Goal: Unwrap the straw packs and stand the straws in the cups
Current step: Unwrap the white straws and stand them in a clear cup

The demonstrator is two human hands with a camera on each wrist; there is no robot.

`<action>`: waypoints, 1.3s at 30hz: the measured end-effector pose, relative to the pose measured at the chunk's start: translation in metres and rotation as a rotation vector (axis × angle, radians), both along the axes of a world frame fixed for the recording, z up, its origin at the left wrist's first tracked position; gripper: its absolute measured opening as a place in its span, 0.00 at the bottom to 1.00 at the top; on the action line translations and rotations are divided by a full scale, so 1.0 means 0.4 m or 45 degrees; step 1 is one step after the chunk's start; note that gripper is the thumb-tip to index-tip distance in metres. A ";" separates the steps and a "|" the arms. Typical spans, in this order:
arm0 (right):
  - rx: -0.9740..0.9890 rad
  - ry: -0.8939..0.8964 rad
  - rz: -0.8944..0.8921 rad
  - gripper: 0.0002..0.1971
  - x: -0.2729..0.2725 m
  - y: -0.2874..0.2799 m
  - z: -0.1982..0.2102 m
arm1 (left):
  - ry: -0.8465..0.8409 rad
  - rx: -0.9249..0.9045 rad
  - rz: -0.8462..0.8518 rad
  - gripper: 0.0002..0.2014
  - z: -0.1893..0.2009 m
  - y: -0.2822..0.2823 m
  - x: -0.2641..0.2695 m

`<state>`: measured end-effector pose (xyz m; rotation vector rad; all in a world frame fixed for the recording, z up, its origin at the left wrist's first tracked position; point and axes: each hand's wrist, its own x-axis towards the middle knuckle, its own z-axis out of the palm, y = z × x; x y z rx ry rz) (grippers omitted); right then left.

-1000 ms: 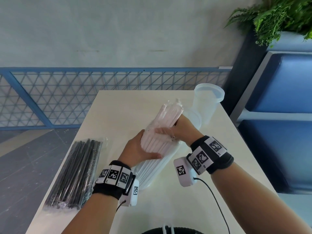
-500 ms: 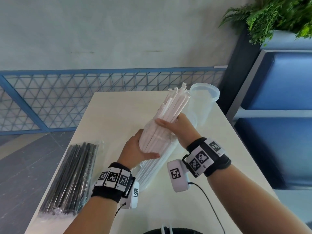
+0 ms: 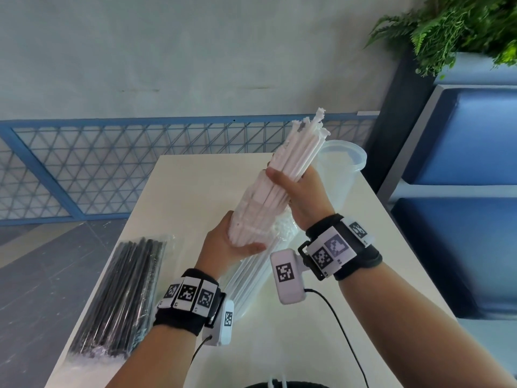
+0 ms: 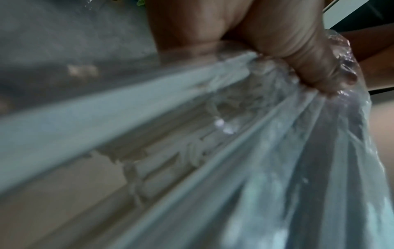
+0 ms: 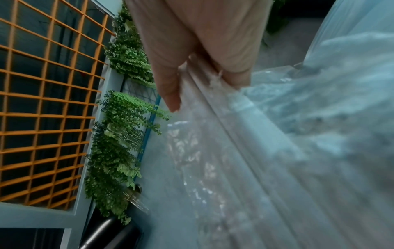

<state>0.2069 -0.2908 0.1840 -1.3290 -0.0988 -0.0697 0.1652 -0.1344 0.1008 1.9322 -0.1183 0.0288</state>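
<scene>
On the white table (image 3: 195, 191), nearest the viewer, the two forearms are seen with black bands bearing printed square markers and small white camera units at the wrists. The left hand (image 3: 226, 245) is curled round the clear plastic wrapper (image 3: 251, 278), which is bunched at the lower part of the white straws (image 3: 291, 166); in the left wrist view the thumb (image 4: 315, 64) is pressed into the crinkled film (image 4: 277, 151), so the grasp is clamped on the wrapper. The slack tail of the wrapper is seen trailing down from that hand toward the table surface.

Just beyond the left hand, the right hand (image 3: 305, 191) is wrapped round the bundle of white straws above the wrapper, fingers and thumb closed on it; in the right wrist view the fingers (image 5: 168, 80) are laid along the straws (image 5: 213, 118). The bundle is held clear of the table, tilted up and away to the right, with its bare upper half out of the film and its torn paper ends uppermost.

A sealed pack of black straws (image 3: 120, 298) is laid flat along the table's left edge, well apart from the hands. A clear plastic cup (image 3: 341, 163) is stood upright near the table's far right corner, just behind the straw bundle.

Beyond the table, a blue mesh railing (image 3: 84, 163) and a grey wall are seen; to the table's right, a blue cushioned bench (image 3: 461, 135) and a green fern (image 3: 458, 26) are found.
</scene>
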 end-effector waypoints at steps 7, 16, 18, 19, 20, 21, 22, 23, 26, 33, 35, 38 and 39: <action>-0.394 0.149 0.032 0.27 -0.046 0.027 -0.086 | -0.017 0.022 0.031 0.30 0.005 -0.011 -0.005; -0.259 0.177 0.076 0.20 -0.041 0.027 -0.081 | -0.030 0.006 0.004 0.29 0.006 -0.011 -0.004; -0.220 0.160 0.041 0.12 -0.040 0.026 -0.075 | -0.039 -0.036 -0.015 0.22 0.006 -0.008 -0.003; -0.220 0.151 0.036 0.07 -0.038 0.023 -0.073 | -0.040 -0.084 -0.022 0.19 0.006 -0.010 -0.004; -0.222 0.142 0.033 0.06 -0.037 0.020 -0.073 | -0.045 -0.133 -0.025 0.16 0.007 -0.012 -0.006; -0.225 0.127 0.034 0.09 -0.039 0.021 -0.069 | -0.064 -0.166 -0.017 0.16 0.008 -0.015 -0.007; -0.237 0.114 0.043 0.12 -0.044 0.023 -0.065 | -0.093 -0.172 0.009 0.17 0.009 -0.020 -0.006; -0.236 0.109 0.044 0.14 -0.048 0.025 -0.061 | -0.136 -0.166 0.048 0.16 0.012 -0.024 -0.003; -0.199 0.100 0.041 0.15 -0.050 0.029 -0.058 | -0.263 -0.096 0.162 0.12 0.027 -0.035 0.013; -0.069 0.070 -0.112 0.09 -0.028 0.020 -0.059 | -0.372 0.054 0.216 0.07 0.016 -0.038 0.028; 0.001 0.071 -0.147 0.06 -0.013 0.009 -0.047 | -0.378 0.073 0.242 0.07 0.009 -0.035 0.030; 0.050 0.027 -0.121 0.06 0.002 -0.010 -0.022 | -0.377 0.100 0.277 0.08 0.006 -0.029 0.031; 0.061 0.016 -0.106 0.06 0.003 -0.012 -0.017 | -0.374 0.090 0.281 0.10 0.007 -0.028 0.031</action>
